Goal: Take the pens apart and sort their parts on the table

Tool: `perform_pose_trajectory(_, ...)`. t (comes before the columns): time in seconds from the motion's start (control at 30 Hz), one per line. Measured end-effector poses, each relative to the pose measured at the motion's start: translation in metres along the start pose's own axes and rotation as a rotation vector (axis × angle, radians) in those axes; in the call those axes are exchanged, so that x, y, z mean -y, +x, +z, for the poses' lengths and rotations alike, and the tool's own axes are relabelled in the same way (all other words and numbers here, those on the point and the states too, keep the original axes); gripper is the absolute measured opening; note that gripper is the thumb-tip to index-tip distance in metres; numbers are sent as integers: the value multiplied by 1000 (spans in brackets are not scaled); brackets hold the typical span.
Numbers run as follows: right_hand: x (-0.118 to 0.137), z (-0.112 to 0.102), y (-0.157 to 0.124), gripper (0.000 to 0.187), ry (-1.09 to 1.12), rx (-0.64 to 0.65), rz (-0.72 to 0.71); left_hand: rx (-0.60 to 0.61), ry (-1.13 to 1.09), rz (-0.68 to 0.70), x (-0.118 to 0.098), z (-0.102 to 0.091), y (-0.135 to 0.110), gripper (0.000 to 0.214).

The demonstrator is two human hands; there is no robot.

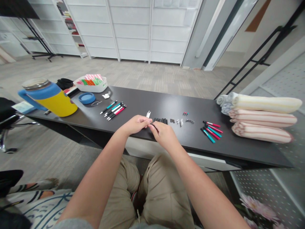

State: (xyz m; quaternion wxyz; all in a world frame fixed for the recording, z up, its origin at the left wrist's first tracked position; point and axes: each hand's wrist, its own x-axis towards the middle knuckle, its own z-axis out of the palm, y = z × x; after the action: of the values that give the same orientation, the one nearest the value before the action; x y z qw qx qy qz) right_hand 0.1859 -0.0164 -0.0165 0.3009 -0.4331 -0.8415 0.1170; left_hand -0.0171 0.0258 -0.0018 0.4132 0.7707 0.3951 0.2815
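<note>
My left hand [135, 124] and my right hand [163, 133] meet over the near edge of the black table [238, 146], fingers pinched together on a small dark pen part I can barely make out. Just beyond the fingertips lie white pen pieces [148, 114], a row of black grips [161, 120] and small grey parts [181, 121]. Assembled pens [114, 110] lie in a group to the left. Several red and teal pens [212, 130] lie to the right.
A yellow jug [51, 98] with blue lid lies on its side at the table's left end, next to a blue ring [87, 98] and a white tray [91, 83]. Rolled striped towels [259, 117] are stacked at the right. An office chair [6, 121] stands left.
</note>
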Motion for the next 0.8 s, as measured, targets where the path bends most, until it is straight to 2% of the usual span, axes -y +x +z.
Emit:
perform_pose_trajectory(0.43,1,0,-4,37,-95,-32,14,-37,4,-5,0,-3,-3,53)
perform_pose_trajectory(0.8,1,-2,-6,47,-113,-52,9,-22,-40,-23,2,-5,-3,51)
